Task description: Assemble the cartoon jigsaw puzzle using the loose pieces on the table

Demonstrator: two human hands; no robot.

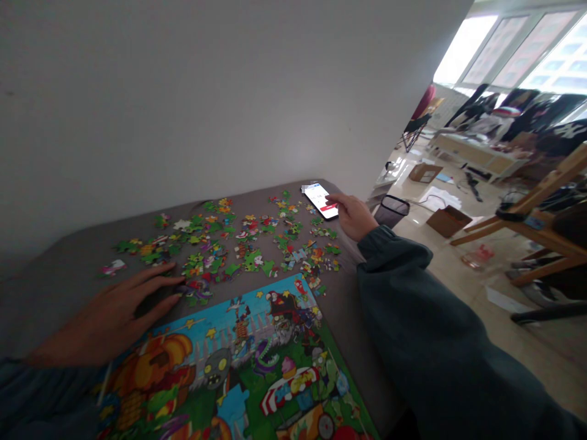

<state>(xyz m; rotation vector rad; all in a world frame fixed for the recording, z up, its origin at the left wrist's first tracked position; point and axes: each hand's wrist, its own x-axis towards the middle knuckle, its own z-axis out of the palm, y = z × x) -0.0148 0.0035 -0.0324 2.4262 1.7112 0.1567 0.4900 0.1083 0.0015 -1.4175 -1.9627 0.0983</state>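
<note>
One wide grey cloth-covered surface (68, 275) is carrying everything here, running from under both hands to the white wall behind. One large colourful cartoon picture board (257, 366), printed with pumpkins, plants and zombie figures, is lying flat just nearer than the left hand (110, 315), its upper left edge all but touching the heel of that hand. Two dark green sleeves are showing, one on each arm.

The left hand is resting palm down with the fingers spread flat; its grip is wide and is holding nothing. Its fingertips are touching the near edge of the loose scatter of small bright cardboard puzzle pieces (238, 244), which are spreading away from the fingertips toward the far side and the right; there are several dozen, too many and too overlapped to count exactly. One separate pinkish piece (112, 267) is lying apart, just beyond the left hand's knuckles.

The right hand (353, 217) is reaching out to the far right corner, its grip narrow, with the thumb and fingers closing on the near end of one white smartphone with a lit screen (321, 199). The phone is lying just past that grip, angled away. One dark mesh waste bin (392, 211) is standing on the floor just right of the right hand.
</note>
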